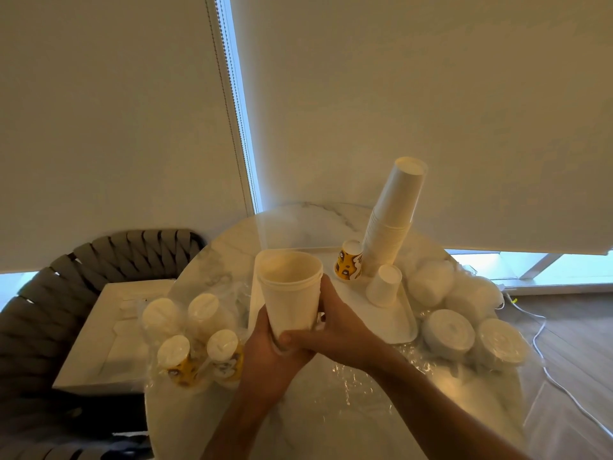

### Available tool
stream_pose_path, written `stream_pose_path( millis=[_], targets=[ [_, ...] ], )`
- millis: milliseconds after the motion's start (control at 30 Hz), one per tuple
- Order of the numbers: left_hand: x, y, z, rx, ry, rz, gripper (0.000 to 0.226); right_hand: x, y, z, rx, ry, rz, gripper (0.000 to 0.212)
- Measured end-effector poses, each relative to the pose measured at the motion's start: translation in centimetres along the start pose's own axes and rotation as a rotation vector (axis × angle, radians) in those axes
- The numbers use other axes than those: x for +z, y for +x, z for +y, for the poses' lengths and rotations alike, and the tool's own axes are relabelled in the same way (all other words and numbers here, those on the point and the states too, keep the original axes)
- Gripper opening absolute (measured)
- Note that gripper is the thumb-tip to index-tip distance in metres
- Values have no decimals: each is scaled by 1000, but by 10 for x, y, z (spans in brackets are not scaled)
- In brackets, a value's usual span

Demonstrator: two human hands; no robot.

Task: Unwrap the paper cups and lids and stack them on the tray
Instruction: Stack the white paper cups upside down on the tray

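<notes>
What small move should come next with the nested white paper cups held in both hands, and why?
Probably carry the nested white paper cups, gripped by left hand and right hand, onto the white rectangular tray: they look unwrapped, and a tall white cup stack already stands there.

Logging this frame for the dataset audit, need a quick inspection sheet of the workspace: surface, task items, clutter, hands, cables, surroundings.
Surface: round marble table, partly covered by plastic wrap.
Task items: white tray holds a tall, leaning cup stack, a small white cup and a yellow patterned cup, all upside down. A short stack of cups, mouth up, is in hand.
Clutter: wrapped cup sleeves left of the tray; wrapped lids to its right.
Hands: left hand and right hand both grip the short stack near its base, fingers curled.
Cables: white cable on the floor at right.
Surroundings: woven chair, white box on it, window blinds.
</notes>
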State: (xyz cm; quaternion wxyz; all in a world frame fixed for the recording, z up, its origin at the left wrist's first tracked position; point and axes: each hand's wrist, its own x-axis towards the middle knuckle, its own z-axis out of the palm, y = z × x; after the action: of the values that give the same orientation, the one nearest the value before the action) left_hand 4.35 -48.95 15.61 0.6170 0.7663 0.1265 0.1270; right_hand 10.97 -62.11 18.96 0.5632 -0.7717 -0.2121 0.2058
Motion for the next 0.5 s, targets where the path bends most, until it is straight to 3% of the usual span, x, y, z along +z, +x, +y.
stream_pose_path(
  millis=[200,333,500],
  targets=[
    [-3,1,-3,-11,54,-26,72,2,2,4,63,213,136,93],
    [-3,-1,-7,-11,48,-41,72,9,-2,5,34,100,102,96],
    [-3,0,-6,-22,65,-74,69,9,-1,5,30,119,182,95]
  ],
)
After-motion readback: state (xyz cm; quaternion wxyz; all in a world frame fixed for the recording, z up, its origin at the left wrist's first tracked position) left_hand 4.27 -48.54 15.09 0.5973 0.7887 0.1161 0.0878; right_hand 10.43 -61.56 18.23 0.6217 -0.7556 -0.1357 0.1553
